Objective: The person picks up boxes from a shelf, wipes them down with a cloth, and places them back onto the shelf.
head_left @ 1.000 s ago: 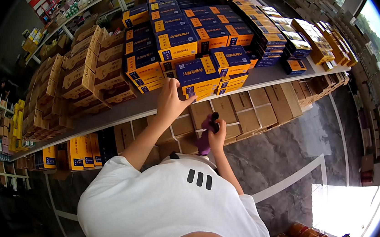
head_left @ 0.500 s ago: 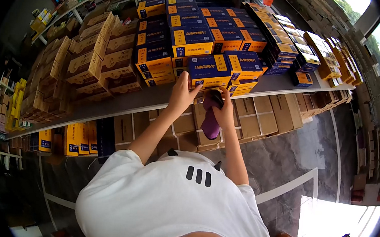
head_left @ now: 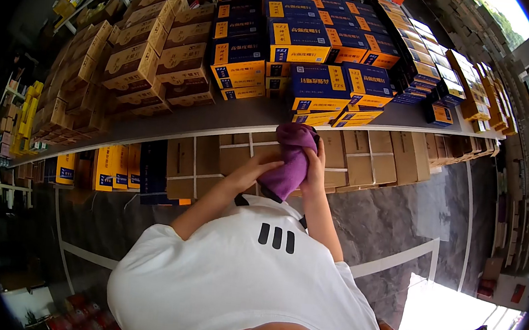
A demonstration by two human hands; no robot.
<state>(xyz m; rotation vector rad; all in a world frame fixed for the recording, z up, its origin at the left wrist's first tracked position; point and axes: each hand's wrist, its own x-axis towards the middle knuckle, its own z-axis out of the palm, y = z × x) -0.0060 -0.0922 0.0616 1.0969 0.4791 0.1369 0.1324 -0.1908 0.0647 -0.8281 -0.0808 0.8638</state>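
A purple cloth (head_left: 288, 164) hangs bunched between my hands, just in front of the shelf's edge and close to my shirt. My right hand (head_left: 315, 168) is closed around its right side. From the left, my left hand (head_left: 256, 172) grips the cloth too, its fingertips partly hidden in the folds. Beyond the cloth, a blue and orange screw box (head_left: 320, 87) tops a short stack at the shelf's front. Beside it stands another blue and orange box (head_left: 367, 81). Neither hand touches the boxes.
The grey shelf (head_left: 231, 116) carries taller stacks of blue and orange boxes (head_left: 299, 38) behind, and brown cartons (head_left: 131, 66) to the left. Strapped cardboard cartons (head_left: 367, 159) fill the space under its edge. Dark tiled floor (head_left: 393, 222) lies to the right.
My left hand has come off the front box and moved down onto the cloth. My right hand has drawn the cloth away from the boxes toward my body. The view has shifted slightly.
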